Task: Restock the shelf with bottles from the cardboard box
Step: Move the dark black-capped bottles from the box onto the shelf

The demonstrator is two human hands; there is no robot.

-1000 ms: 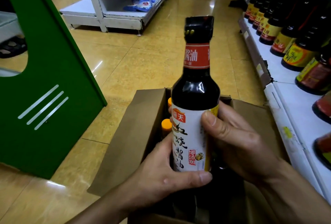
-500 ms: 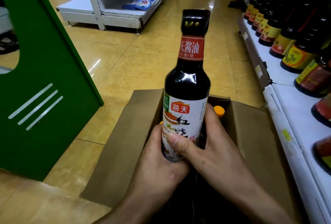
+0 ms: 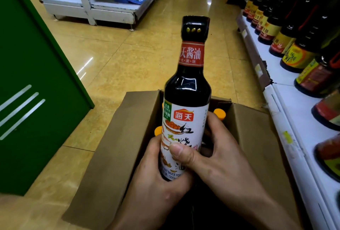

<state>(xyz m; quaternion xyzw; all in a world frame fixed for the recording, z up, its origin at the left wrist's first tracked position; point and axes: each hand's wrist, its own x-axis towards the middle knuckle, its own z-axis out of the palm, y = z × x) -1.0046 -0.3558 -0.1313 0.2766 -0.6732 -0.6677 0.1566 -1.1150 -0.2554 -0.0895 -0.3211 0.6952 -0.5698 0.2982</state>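
A dark soy sauce bottle with a black cap, red neck band and white label stands upright above the open cardboard box. My left hand grips its base from the left. My right hand wraps the lower body, thumb across the label. Orange caps of other bottles show inside the box. The white shelf runs along the right, with a row of dark sauce bottles on it.
A green panel stands at the left beside the box. A white shelving unit with blue packets sits across the tiled aisle. Open yellow floor lies between them.
Both hands have slid down to the bottle's base, and the bottle has turned so its front label faces me. It stays above the box.
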